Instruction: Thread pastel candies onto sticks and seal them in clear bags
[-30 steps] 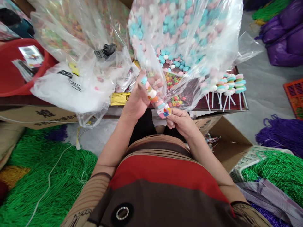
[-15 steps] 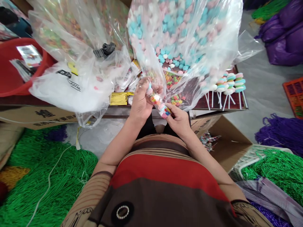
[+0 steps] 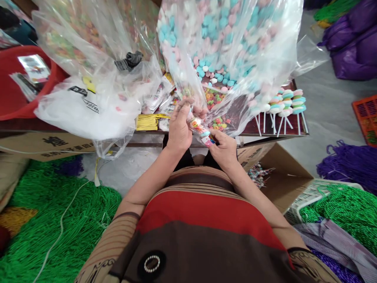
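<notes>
Between my hands, a candy stick in a clear printed wrapper [image 3: 198,125] lies slanted above the table's front edge. My left hand [image 3: 182,127] has its fingers closed round the upper end of it. The lower, printed end is pinched in my right hand [image 3: 223,147]. Just beyond them, ring candies [image 3: 214,98] and pastel candies [image 3: 219,76] spill at the mouth of a big clear bag [image 3: 235,35]. Several candy skewers on white sticks [image 3: 285,103] lie at the table's right end. Yellow ties [image 3: 147,122] sit left of my left hand.
A red basin [image 3: 17,86] and a white plastic bag [image 3: 88,114] are at the left. An open carton [image 3: 290,177] stands below the table at the right, beside a basket of green strands [image 3: 341,208]. More green strands [image 3: 64,212] cover the floor at the left.
My left hand has shifted slightly to the right. The wrapped candy stick has moved a little right with it, and its printed end sits deeper beside my right fingers.
</notes>
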`<state>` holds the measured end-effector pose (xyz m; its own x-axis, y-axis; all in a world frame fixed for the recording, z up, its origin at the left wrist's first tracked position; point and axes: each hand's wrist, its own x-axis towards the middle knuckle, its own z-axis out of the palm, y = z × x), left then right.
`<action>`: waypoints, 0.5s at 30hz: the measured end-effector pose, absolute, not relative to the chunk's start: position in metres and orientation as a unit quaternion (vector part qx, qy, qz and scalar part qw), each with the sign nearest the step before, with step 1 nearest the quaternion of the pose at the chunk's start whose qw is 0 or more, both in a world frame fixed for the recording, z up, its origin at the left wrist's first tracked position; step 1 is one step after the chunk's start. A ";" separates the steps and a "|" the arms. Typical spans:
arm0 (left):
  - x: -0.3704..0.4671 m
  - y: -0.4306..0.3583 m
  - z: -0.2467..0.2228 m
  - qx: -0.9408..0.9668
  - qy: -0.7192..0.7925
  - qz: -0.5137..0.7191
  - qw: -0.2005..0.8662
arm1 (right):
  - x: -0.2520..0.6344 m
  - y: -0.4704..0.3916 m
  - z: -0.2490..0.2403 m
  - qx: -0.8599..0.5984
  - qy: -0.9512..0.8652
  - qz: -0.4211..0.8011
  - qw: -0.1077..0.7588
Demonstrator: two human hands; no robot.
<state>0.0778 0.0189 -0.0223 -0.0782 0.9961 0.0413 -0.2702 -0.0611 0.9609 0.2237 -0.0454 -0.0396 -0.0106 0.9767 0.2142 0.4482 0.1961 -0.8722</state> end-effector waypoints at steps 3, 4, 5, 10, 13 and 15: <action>0.085 0.013 -0.022 0.411 0.425 0.597 0.542 | 0.226 -0.041 -0.040 -0.549 -0.668 0.297 0.405; 0.086 0.012 -0.022 0.407 0.422 0.597 0.547 | 0.226 -0.039 -0.040 -0.549 -0.683 0.286 0.389; 0.087 0.011 -0.022 0.401 0.421 0.597 0.554 | 0.227 -0.038 -0.040 -0.550 -0.696 0.272 0.373; 0.082 0.017 -0.024 0.372 0.437 0.587 0.572 | 0.225 -0.035 -0.039 -0.547 -0.703 0.276 0.361; 0.078 0.023 -0.026 0.349 0.437 0.591 0.581 | 0.226 -0.039 -0.039 -0.520 -0.672 0.349 0.396; 0.079 0.024 -0.025 0.313 0.433 0.598 0.598 | 0.227 -0.042 -0.040 -0.515 -0.649 0.387 0.405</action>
<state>0.0786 0.0239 -0.0254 -0.0892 0.9858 -0.1424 -0.4435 0.0887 0.8919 0.2271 -0.0419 -0.0402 -0.1425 0.9816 0.1272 0.3557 0.1707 -0.9189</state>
